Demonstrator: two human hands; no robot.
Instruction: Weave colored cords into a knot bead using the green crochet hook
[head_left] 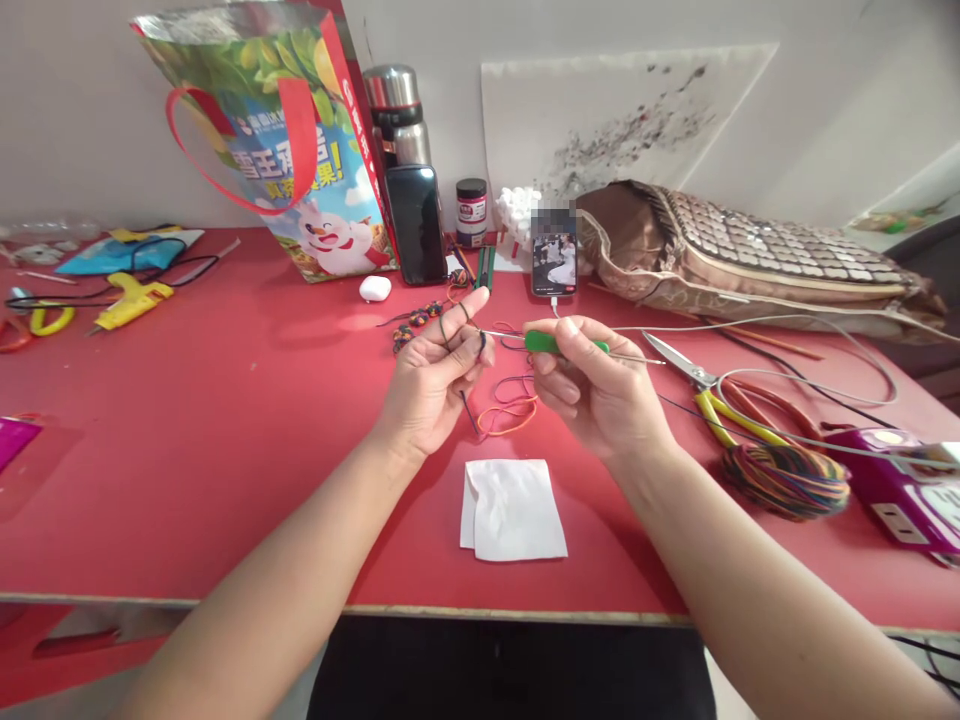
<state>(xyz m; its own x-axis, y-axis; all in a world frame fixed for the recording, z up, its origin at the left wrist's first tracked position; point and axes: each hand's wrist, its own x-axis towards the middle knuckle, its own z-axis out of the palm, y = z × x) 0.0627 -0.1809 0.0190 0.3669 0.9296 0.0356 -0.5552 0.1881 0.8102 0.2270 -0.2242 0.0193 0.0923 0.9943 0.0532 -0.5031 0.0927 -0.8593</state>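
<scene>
My right hand [592, 375] is closed round the green handle of a crochet hook [545, 342], whose thin metal shaft points left. The tip reaches the dark yarn [481, 345] at my left hand [442, 375]. Thumb and fingers of that left hand pinch a small dark loop, while its index finger stretches out with a strand wrapped over it. Loose orange and purple yarn [510, 415] lies in curls on the red table between and below the hands. Small multicoloured crocheted pieces [417, 320] rest just behind my left hand.
A folded white tissue [516, 512] lies before me. Scissors [705, 380], a multicoloured yarn ball [787, 480] and a purple power strip [896, 490] are at right. Behind stand phones [417, 225], a bag [277, 150] and a sequined bag [757, 250]. A yellow glue gun [131, 302] lies left.
</scene>
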